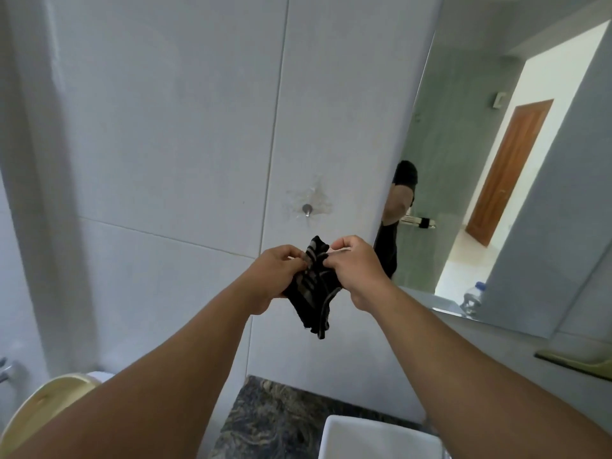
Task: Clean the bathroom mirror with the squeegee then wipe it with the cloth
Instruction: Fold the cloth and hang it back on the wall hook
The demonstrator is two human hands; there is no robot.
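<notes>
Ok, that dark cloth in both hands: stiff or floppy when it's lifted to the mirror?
Likely floppy: the cloth sags and creases below the left hand and right hand. Probably light, since fingertip pinches hold it up.

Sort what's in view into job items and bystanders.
For the job: cloth, held by left hand and right hand; mirror.

Just there: wall peg, sink, stone counter, water bottle.

No text, label or number is legible anywhere.
</notes>
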